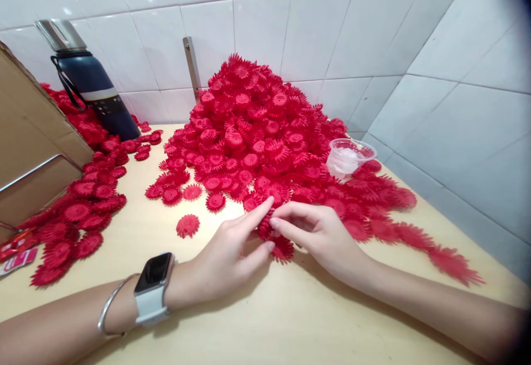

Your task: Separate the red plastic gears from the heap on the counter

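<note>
My left hand [232, 251], with a watch and a bangle on the wrist, holds a red flower-shaped piece [265, 227] between its thumb and straight fingers. From the other side my right hand [321, 232] pinches at the same piece with thumb and bent index finger. Whether the right fingertips also hold something small is hidden. Just below the fingers another red flower piece [283, 250] shows, touching or very near the left thumb. Behind both hands rises a large heap of the same red fringed pieces [253, 127]. One loose flower piece [188, 225] lies left of the hands.
A clear plastic cup [344, 160] with whitish contents stands at the heap's right side. Further left are a dark blue flask [97, 88], a cardboard box [37, 133] and more red pieces [78, 210]. White tiled walls [265, 27] border the pale table [232, 326].
</note>
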Demonstrator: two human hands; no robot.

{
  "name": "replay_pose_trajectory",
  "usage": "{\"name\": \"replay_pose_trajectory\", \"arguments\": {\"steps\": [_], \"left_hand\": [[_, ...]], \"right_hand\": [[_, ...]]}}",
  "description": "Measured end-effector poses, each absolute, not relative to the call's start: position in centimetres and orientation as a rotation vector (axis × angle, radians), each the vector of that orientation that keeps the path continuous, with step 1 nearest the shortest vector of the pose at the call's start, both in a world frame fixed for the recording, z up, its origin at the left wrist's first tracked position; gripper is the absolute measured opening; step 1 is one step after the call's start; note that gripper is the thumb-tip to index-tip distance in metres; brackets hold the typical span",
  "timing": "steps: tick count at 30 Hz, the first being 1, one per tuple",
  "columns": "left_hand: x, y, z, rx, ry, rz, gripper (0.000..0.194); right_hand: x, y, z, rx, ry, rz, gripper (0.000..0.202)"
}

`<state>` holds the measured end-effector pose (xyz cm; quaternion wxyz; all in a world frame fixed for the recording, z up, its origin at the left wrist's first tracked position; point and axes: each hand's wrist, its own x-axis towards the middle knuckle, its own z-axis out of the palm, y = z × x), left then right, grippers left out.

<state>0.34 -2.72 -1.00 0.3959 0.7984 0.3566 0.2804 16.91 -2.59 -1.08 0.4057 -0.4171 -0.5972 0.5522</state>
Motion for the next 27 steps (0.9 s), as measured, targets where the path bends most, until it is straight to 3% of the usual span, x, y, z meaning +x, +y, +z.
{"name": "replay_pose_trajectory", "arguments": {"steps": [27], "left_hand": [[0.35,-2.79,-0.61,2.124,0.918,0.739,0.045]], "right_hand": [[17.26,-2.32,-1.09,-0.966,-1.471,1.524,0.014]]}}
